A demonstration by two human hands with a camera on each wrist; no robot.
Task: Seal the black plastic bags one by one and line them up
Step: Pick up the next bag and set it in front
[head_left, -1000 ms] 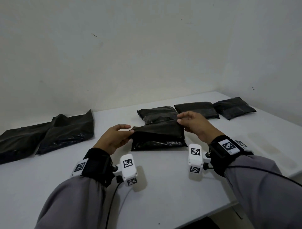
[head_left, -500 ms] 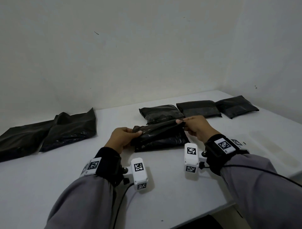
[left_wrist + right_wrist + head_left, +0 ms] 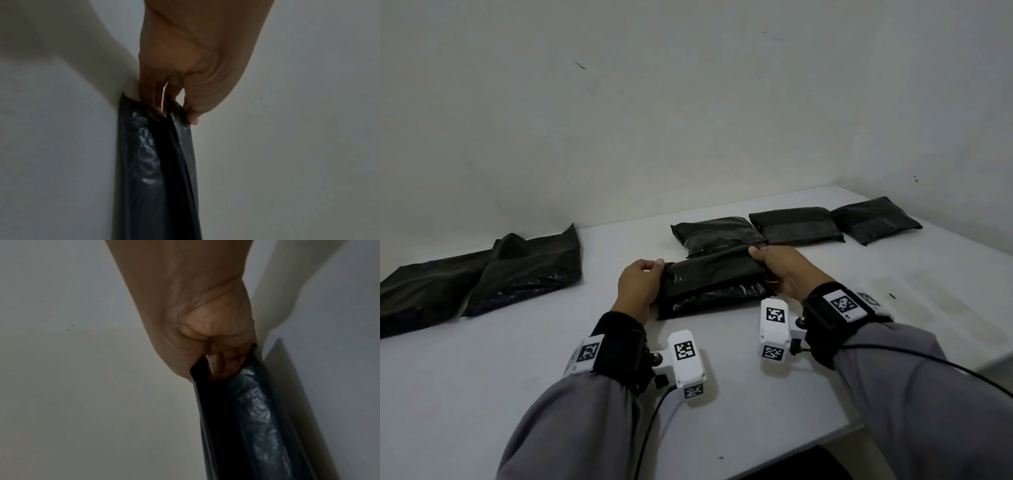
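Head view: seen at centre, a black plastic bag (image 3: 714,284) lying on the white surface (image 3: 517,377), its flap (image 3: 717,269) folded toward six o'clock over the body. Gripped at its nine o'clock end by the left hand (image 3: 640,286), fingers curled round the flap edge; gripped at its three o'clock end by the right hand (image 3: 782,270), fingers and thumb pinching the flap corner. Touching its twelve o'clock edge, a sealed bag (image 3: 717,234); lined up from there toward two o'clock, a second sealed bag (image 3: 796,224) and a third sealed bag (image 3: 875,219), edges just beside one another. Well apart at nine o'clock, two flat unsealed bags (image 3: 482,277), overlapping.

Left wrist view: left hand (image 3: 197,65) at twelve o'clock, fingers (image 3: 148,91) tucked against the bag's end, thumb on the outer face of the flap; black plastic bag (image 3: 148,170) running down to six o'clock.

Right wrist view: right hand (image 3: 201,318) at twelve o'clock, fingers (image 3: 232,360) held narrow, pinching the flap; black plastic bag (image 3: 257,418) stretching toward five o'clock, glossy and wrinkled, resting against the surface.
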